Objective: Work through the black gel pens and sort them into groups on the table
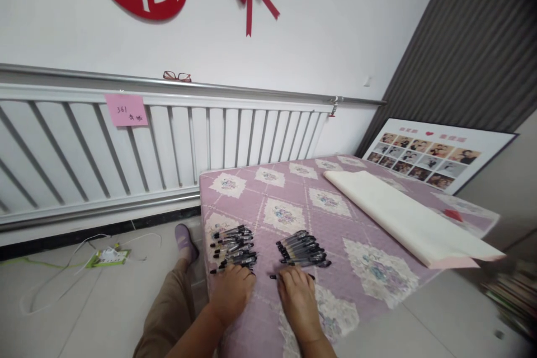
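Note:
Two heaps of black pens lie on a pink patterned cloth (377,268) that covers a low table. My left hand (230,291) rests palm down at the near edge of the left heap (232,246), fingers curled over the nearest pens. My right hand (298,296) lies just below the right heap (304,249), fingertips touching a single pen (274,277) that lies apart from it. What the curled fingers hold, if anything, is hidden.
A folded cream sheet (411,218) lies across the table's right half. A framed photo collage (436,156) leans against the dark wall. A white radiator (168,145) with a pink note runs behind. My leg and purple slipper (184,240) are left of the table.

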Demonstrator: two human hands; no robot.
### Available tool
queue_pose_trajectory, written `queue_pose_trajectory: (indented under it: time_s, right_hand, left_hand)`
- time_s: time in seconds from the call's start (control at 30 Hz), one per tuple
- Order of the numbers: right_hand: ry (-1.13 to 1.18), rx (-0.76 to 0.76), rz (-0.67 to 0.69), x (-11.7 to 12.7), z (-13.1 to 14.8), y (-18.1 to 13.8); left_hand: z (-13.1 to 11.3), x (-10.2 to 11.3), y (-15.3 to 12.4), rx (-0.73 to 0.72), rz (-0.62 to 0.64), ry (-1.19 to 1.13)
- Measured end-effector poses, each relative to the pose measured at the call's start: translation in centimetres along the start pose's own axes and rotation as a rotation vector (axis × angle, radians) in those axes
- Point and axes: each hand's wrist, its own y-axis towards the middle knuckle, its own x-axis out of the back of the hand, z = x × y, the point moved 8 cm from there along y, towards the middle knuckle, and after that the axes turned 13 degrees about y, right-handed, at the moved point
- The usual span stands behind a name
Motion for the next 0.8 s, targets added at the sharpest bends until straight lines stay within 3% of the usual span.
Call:
queue_pose_trajectory:
  time_s: [0.3, 0.53, 0.63, 0.8]
  right_hand:
    - [0.039, 0.081, 0.044, -0.9, 2.5, -0.3]
    - [0.200, 0.114, 0.057, -1.3, 5.4, -0.2]
    - [0.208, 0.022, -0.012, -0.8, 3.6, -0.5]
    - [0.133, -0.257, -0.171, -0.2, -1.2, -2.2]
  left_hand:
    - [0.7, 0.0, 0.3, 0.083, -0.015, -0.031]
    - [0.8, -0.2, 0.0, 0.083, -0.015, -0.021]
    - [0.9, -0.3, -0.1, 0.075, -0.023, -0.022]
    - [1.2, -0.6, -0.1, 0.089, -0.055, -0.035]
